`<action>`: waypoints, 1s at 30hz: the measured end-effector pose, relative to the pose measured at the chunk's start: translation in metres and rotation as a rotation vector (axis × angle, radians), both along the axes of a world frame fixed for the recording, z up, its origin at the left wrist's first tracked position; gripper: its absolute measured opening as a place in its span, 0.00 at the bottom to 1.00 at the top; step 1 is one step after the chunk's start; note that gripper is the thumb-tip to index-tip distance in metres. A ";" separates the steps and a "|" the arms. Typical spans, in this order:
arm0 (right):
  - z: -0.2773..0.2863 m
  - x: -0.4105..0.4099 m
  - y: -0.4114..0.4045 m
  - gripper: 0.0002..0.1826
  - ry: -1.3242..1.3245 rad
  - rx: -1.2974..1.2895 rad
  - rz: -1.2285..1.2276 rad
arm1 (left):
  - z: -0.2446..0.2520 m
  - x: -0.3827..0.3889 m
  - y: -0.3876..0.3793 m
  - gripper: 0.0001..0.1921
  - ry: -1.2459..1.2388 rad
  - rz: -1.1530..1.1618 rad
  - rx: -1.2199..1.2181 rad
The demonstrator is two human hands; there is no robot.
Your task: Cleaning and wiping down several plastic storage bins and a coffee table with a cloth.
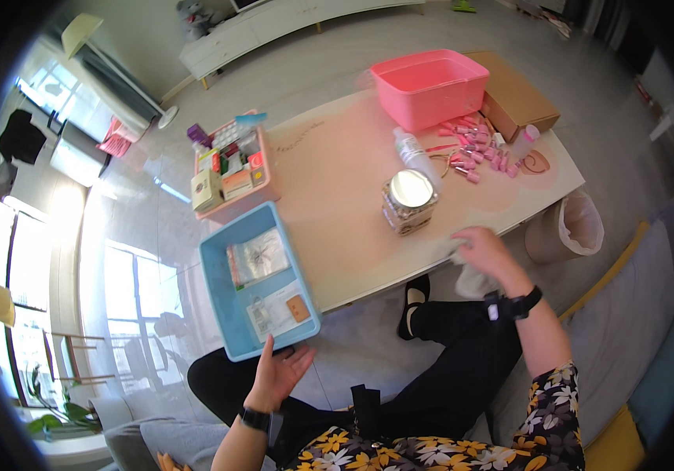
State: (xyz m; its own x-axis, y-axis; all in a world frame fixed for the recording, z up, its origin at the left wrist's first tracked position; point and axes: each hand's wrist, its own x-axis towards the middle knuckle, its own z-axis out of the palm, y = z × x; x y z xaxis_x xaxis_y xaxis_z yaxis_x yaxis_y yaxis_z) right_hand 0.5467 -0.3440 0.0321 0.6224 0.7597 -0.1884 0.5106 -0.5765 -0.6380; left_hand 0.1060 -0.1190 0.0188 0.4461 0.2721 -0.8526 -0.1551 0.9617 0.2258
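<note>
My left hand [281,371] is palm up with its fingers apart, just below the near edge of a blue plastic bin [213,288]. I cannot tell whether the fingertips touch the bin. Inside the bin lie a clear plastic bag [260,256] with something dark in it and a white printed sheet [266,312] with a small brown piece on top. Over the table's near edge, my right hand [487,250] grips a pale grey cloth [475,281], part of which hangs below the tabletop. Left of that hand stands a square clear jar [409,206] with a shiny round lid.
The pale table [337,182] also bears a pink bin [396,106], a cardboard box [519,97], pink nail-polish-like bottles [478,147], a clear bottle [413,152] and a pink basket of boxes [266,188]. A lined waste bin [563,232] stands off the right edge.
</note>
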 end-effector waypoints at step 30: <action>-0.095 -0.151 0.089 0.25 -0.279 0.309 0.262 | 0.079 0.159 0.116 0.21 0.061 -0.434 0.696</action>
